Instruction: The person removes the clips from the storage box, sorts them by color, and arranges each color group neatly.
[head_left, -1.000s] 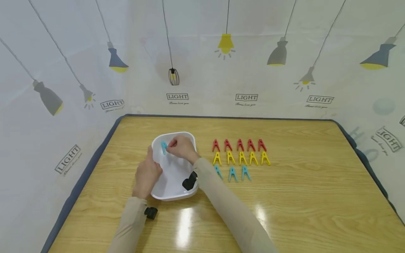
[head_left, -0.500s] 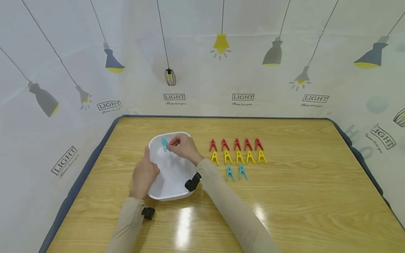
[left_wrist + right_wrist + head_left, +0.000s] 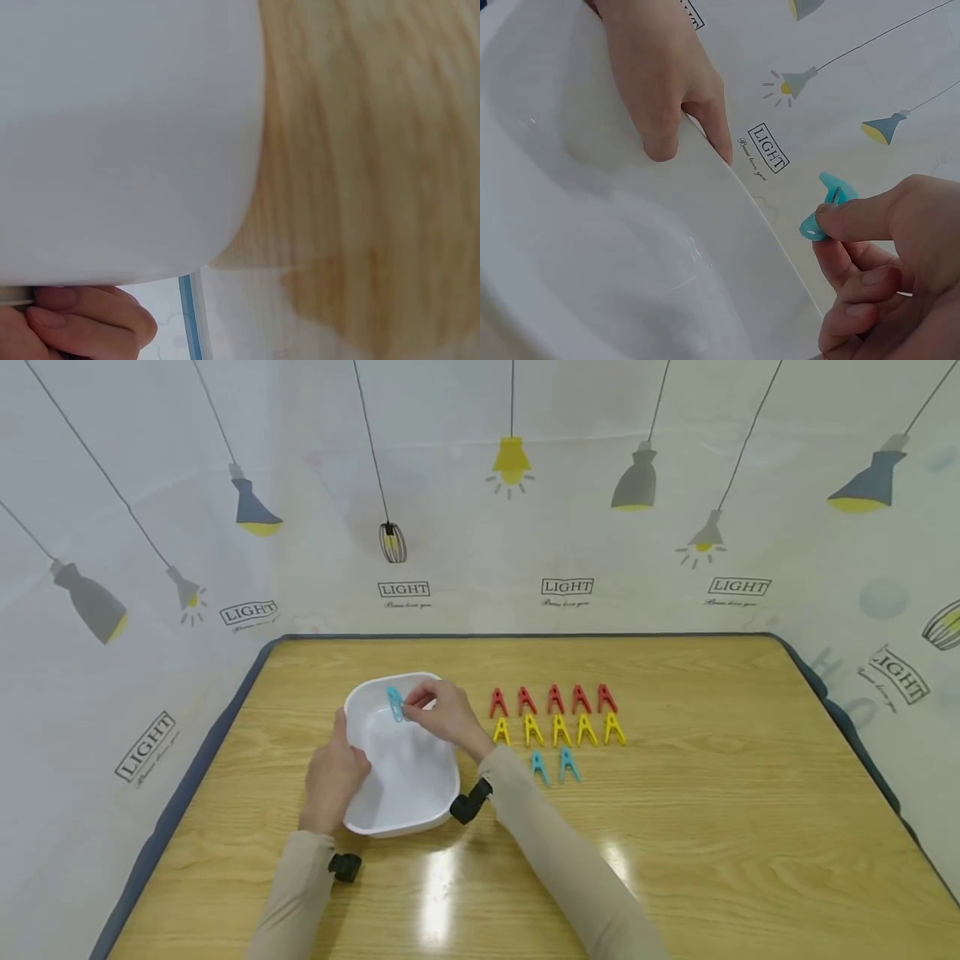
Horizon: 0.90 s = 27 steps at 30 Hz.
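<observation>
My left hand (image 3: 333, 777) grips the left rim of a white plastic basin (image 3: 401, 822), with the thumb on the inner side. In the right wrist view, that thumb lies inside the wall and the fingers reach over the outside. My right hand (image 3: 447, 718) pinches a light blue clothespin (image 3: 394, 703) between thumb and forefinger, over the far part of the basin. Seen by the right wrist camera, the clothespin (image 3: 827, 208) hangs tilted near the basin's rim, its tips free. The basin's pale side (image 3: 127, 135) fills much of the left wrist view.
Right of the basin, rows of red clothespins (image 3: 555, 698), yellow clothespins (image 3: 561, 730) and light blue clothespins (image 3: 567, 764) lie on the wooden table (image 3: 712, 827). The right sleeve (image 3: 566, 852) covers the table near the blue row. A lamp-printed sheet (image 3: 450, 460) stands behind.
The right hand shifts slightly right within the basin with the clothespin. One blue clothespin seen beside the right sleeve earlier is now out of sight. The whole view has drifted slightly.
</observation>
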{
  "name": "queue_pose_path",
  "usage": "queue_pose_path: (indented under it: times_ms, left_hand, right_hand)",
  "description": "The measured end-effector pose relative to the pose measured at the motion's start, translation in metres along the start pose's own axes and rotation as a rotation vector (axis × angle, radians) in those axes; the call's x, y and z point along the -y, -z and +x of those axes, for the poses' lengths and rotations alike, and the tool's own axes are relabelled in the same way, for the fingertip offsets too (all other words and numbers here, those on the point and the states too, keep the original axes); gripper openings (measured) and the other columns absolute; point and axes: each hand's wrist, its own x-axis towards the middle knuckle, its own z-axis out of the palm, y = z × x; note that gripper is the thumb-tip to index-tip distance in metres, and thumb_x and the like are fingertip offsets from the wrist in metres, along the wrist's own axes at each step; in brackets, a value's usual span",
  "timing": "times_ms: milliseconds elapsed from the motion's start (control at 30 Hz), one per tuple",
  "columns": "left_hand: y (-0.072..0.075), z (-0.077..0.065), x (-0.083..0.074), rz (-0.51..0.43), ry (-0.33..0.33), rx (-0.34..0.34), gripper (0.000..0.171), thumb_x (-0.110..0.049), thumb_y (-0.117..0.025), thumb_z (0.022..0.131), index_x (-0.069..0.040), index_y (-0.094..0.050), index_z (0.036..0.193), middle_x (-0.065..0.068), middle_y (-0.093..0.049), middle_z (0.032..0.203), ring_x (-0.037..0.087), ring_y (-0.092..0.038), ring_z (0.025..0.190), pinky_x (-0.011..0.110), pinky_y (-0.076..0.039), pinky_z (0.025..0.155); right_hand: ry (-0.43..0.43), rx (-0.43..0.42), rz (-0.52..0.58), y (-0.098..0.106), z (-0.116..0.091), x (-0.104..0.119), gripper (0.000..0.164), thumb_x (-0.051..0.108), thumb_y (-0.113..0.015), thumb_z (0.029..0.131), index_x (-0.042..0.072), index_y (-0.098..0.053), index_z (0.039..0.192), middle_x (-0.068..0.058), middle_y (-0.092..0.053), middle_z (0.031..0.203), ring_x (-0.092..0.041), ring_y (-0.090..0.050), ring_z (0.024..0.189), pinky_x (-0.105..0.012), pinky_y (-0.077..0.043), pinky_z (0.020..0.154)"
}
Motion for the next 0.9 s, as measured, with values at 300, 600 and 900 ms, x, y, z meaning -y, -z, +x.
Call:
queue_pose_path:
  times_ms: [300, 600, 900]
  left_hand:
    - [-0.001, -0.001, 0.0, 0.005, 0.001, 0.0, 0.079, -0.01, -0.051, 0.095, -0.002, -0.011, 0.162, 0.031, -0.065, 0.091, 0.031, -0.064, 0.069, 0.038, -0.054, 0.059]
    - [-0.001, -0.002, -0.003, 0.015, -0.009, 0.006, 0.077, -0.01, -0.049, 0.096, -0.002, -0.01, 0.162, 0.031, -0.064, 0.092, 0.03, -0.064, 0.069, 0.036, -0.053, 0.057]
    - [0.001, -0.002, -0.002, 0.037, -0.026, 0.0, 0.077, -0.01, -0.048, 0.095, 0.0, -0.011, 0.161, 0.031, -0.064, 0.089, 0.031, -0.061, 0.068, 0.039, -0.051, 0.058]
  right_hand:
    - [-0.041, 0.019, 0.021, 0.013, -0.01, -0.004, 0.011, 0.018, -0.072, 0.092, 0.009, -0.072, 0.1, -0.006, -0.071, 0.097, -0.021, -0.063, 0.094, -0.023, -0.047, 0.072]
    - [-0.077, 0.019, 0.054, 0.024, -0.023, -0.013, 0.012, 0.018, -0.07, 0.094, 0.01, -0.072, 0.102, -0.005, -0.069, 0.101, -0.023, -0.061, 0.097, -0.026, -0.048, 0.075]
    - [-0.095, 0.013, 0.073, 0.035, -0.033, -0.021, 0.012, 0.019, -0.068, 0.096, 0.011, -0.071, 0.104, -0.004, -0.069, 0.103, -0.02, -0.059, 0.101, -0.033, -0.046, 0.088]
